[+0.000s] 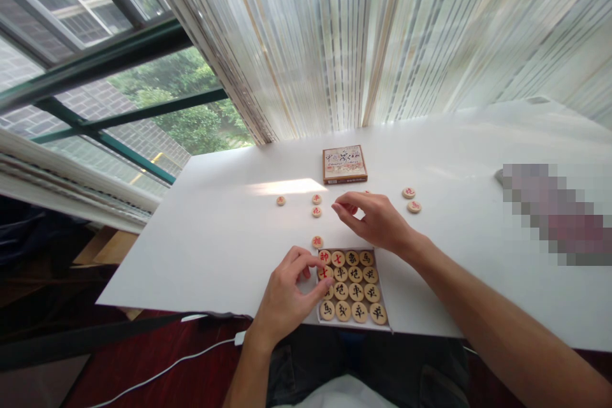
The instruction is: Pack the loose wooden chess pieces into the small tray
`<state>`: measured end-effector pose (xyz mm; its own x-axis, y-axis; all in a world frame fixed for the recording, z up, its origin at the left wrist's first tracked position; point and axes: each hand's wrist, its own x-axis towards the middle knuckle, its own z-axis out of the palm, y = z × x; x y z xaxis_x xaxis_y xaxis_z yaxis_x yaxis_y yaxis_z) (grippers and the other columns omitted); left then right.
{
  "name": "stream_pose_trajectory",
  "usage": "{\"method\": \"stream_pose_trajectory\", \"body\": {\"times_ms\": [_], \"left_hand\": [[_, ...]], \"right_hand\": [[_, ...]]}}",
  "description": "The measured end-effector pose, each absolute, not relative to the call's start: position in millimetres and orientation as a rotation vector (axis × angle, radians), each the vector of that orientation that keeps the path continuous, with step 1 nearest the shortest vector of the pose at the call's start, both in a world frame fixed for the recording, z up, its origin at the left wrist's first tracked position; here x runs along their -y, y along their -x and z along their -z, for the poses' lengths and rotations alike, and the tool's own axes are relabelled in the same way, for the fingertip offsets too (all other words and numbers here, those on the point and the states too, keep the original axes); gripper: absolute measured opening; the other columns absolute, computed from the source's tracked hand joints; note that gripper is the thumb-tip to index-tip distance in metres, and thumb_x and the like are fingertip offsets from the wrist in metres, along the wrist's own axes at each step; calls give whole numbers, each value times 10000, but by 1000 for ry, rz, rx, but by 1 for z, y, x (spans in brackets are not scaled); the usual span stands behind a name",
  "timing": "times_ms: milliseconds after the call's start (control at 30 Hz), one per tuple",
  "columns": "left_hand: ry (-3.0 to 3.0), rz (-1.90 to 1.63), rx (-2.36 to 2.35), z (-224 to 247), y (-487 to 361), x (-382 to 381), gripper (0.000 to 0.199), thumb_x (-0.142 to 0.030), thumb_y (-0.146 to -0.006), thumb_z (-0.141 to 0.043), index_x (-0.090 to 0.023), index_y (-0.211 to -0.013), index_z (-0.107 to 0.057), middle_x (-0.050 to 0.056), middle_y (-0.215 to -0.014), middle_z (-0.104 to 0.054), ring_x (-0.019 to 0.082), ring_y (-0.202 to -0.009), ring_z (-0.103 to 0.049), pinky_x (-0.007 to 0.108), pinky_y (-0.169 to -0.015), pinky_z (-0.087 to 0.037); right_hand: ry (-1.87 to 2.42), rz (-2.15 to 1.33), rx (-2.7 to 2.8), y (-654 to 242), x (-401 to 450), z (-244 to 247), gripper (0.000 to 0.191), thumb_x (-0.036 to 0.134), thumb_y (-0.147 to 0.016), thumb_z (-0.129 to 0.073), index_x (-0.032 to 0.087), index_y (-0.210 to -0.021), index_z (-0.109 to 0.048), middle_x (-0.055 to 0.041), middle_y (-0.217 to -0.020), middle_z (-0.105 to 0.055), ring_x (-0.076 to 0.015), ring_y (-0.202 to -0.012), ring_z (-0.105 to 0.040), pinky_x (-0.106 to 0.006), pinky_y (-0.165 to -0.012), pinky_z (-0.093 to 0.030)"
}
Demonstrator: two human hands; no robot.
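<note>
A striped curtain (pixel 335 44) hangs behind the white surface (pixel 229 255), beside the window (pixel 157 111). The right hand (pixel 377 220) is above the surface, beyond the tray, its fingers curled in a narrow grip; whether a piece is in it, I cannot tell. The left hand (pixel 289 284) reaches over the tray's left edge, thumb and forefinger slightly parted over the pieces there (contact is unclear). The open tray (pixel 354 326) lies at the near edge, holding pieces in four rows, most marked black, a few red at the far left corner. A closed box (pixel 345 164) rests near the curtain. Smallest are the red-marked loose pieces (pixel 316 211): four left of the right hand, two right, one partly hidden behind it.
</note>
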<state>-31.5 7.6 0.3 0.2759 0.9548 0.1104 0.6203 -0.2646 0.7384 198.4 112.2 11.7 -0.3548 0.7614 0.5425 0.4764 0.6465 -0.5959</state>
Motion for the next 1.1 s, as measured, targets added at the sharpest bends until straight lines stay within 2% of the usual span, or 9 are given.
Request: {"method": "stream_pose_trajectory", "body": {"times_ms": [200, 333, 433, 733, 900, 1033, 1100], "left_hand": [[-1997, -1015, -1446, -11, 25, -29, 75, -286, -975, -655, -220, -977, -688, 36, -954, -637, 140, -752, -577, 273, -708, -502], [-1971, -1215, -1422, -24, 8, -58, 63, -267, -972, -643, -214, -957, -674, 37, -967, -669, 150, -806, -613, 268, -695, -501], [-1946, -1277, -1385, -33, -2, -86, 82, -284, -964, -652, -210, -979, -684, 39, -1016, -697, 146, -840, -656, 263, -716, -516], [-1784, -1448, -1507, -51, -3, -179, 179, -343, -953, -662, -172, -987, -706, 61, -996, -735, 148, -865, -682, 242, -718, -520], [-1971, -1255, -1472, -43, 13, -190, 188, -361, -936, -678, -180, -957, -722, 48, -948, -738, 152, -838, -667, 247, -694, -487], [-2066, -919, -1363, -37, 34, -169, 234, -420, -921, -696, -196, -967, -744, 18, -844, -723, 133, -727, -615, 251, -664, -467], [-2056, -741, -1279, -38, 42, -157, 240, -431, -914, -707, -200, -958, -756, 19, -855, -734, 128, -712, -599, 253, -664, -465]], "right_hand": [[933, -392, 2002, -203, -114, -16, 220, 309, -1028, -568, 201, -875, -684, -13, -746, -720, -128, -639, -629, -255, -620, -471], [967, -341, 1952, -208, -117, -19, 199, 301, -1019, -581, 209, -870, -676, -10, -738, -718, -130, -619, -627, -257, -609, -487], [984, -315, 1916, -211, -120, -19, 185, 290, -1012, -591, 212, -866, -674, -4, -724, -710, -128, -605, -621, -255, -597, -493], [1031, -252, 1915, -216, -123, -18, 189, 295, -1012, -587, 215, -866, -678, -4, -718, -704, -135, -606, -628, -265, -586, -506], [1089, -238, 1833, -230, -128, -27, 191, 306, -1014, -596, 212, -877, -691, -16, -723, -724, -150, -633, -677, -254, -547, -535], [1106, -188, 1768, -239, -131, -30, 190, 316, -1004, -611, 215, -862, -688, 0, -706, -720, -145, -630, -691, -225, -494, -527], [1111, -195, 1774, -239, -131, -29, 175, 305, -999, -619, 215, -866, -689, 6, -708, -720, -139, -627, -689, -219, -501, -527]]}}
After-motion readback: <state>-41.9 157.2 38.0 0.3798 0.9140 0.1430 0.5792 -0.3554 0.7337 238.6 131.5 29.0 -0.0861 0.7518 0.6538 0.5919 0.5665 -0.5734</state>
